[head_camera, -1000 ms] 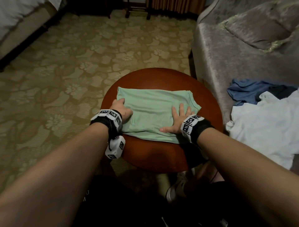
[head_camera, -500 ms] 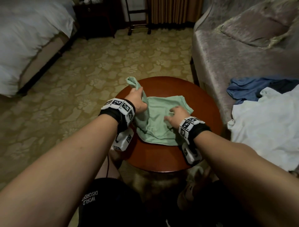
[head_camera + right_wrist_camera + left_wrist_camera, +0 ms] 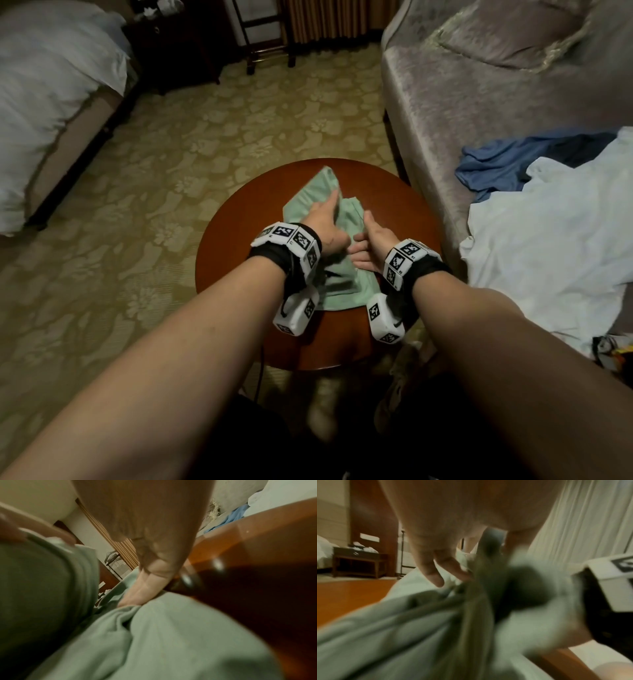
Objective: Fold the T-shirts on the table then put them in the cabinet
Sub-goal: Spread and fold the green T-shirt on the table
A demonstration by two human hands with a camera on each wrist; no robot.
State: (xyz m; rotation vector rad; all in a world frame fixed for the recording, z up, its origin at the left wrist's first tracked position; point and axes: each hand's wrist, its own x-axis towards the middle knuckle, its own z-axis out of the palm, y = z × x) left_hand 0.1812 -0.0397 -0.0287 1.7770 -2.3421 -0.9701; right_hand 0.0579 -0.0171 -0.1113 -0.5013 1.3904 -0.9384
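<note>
round wooden table (image 3: pixel 239 260), green t-shirt (image 3: pixel 342 284) under both hands' grip

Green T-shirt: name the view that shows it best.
Head view: the whole green T-shirt lies part-folded on the round table under both hands. Both wrist views show only blurred close folds of it.

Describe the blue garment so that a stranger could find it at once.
Start at the grey velvet sofa right of the round wooden table. On its seat lies the crumpled blue cloth garment, partly under a white cotton T-shirt. It is the only blue piece.
</note>
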